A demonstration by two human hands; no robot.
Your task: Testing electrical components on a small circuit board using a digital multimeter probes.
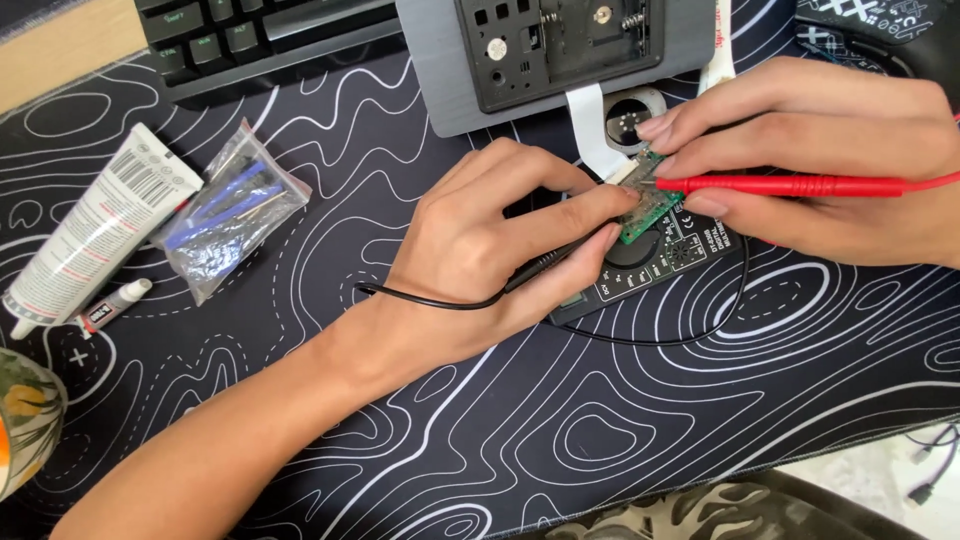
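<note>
Probes on small green board, black multimeter beneath

Hands meet near the far right of the black desk mat with white contour lines (560,430). Left hand (490,250) is closed in a pinch on a black probe (545,268), tip angled toward the small green circuit board (648,205). Right hand (810,150) is closed around a red probe with ribbed plastic grip (790,186), metal tip touching the board's near-left part. Board sits over the black multimeter (650,270), between both hands; right fingertips also steady its far edge. White flat ribbon cable (592,125) runs from the board up to a grey open device shell with black inner frame (540,55) at the mat's far edge.

Doing it well, as a judgement: keep both tips still on separate pads, don't bridge neighbours, press lightly so the board doesn't tilt off the meter, keep the black lead (680,335) slack.

Hard to tell: black probe tip contact is hidden behind left fingers; meter display is covered by the left hand; exact pads are too small to read. Device shell and dark keyboard (250,35) are cut off at the top.

Left side of mat: white tube of adhesive (95,225), small nozzle cap (115,305), clear bag with blue tools (230,210).
</note>
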